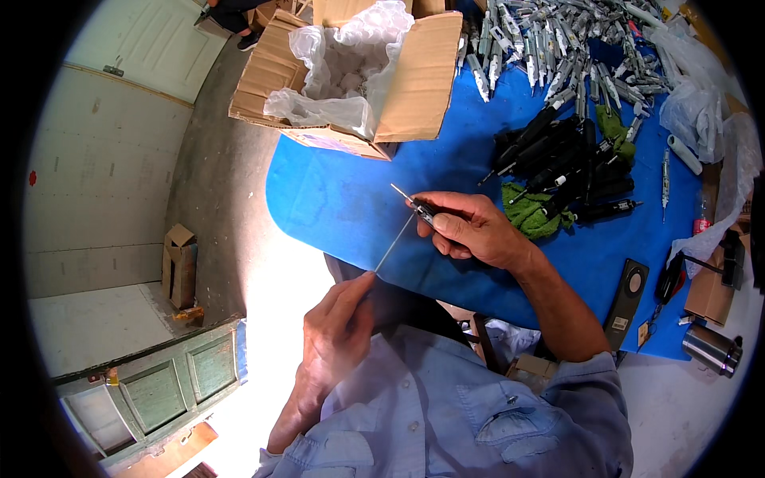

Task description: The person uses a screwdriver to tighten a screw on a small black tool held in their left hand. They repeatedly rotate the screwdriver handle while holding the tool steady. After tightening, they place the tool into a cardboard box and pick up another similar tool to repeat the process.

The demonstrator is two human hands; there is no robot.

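Note:
My right hand (476,229) is closed round a small dark pen-like tool (422,209), whose thin metal tip points up and left above the blue table. From beside that tool a thin pale strand (394,245) runs straight down and left to my left hand (339,321). Its fingers are pinched on the strand's lower end. Whether the strand is stiff or a taut cord, I cannot tell. My palm and fingers hide most of the tool's body.
An opened cardboard box (418,76) lined with clear plastic stands at the table's far left. Black pen-like tools (558,151) lie on green cloth (526,211). Behind is a heap of grey pieces (550,48). A metal cup (709,350) lies at the right.

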